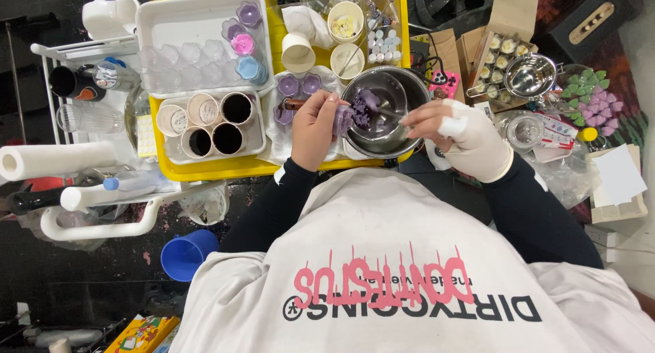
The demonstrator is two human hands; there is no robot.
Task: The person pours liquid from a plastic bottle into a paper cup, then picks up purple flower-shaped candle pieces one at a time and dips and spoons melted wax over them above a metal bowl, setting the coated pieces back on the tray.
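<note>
Above the white apron (409, 257), left hand (315, 129) grips a purple cup (343, 120); right hand (464, 138) pinches a stirrer (389, 114).

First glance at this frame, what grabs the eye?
Centre stage is the metal bowl holding lumps of purple wax, sitting at the right end of a bright yellow tray. The left hand holds a small purple-filled cup at the bowl's rim, while the right hand, in a white glove, works a tool inside the bowl. At far right lies a cluster of green and purple flower-shaped pieces.
</note>
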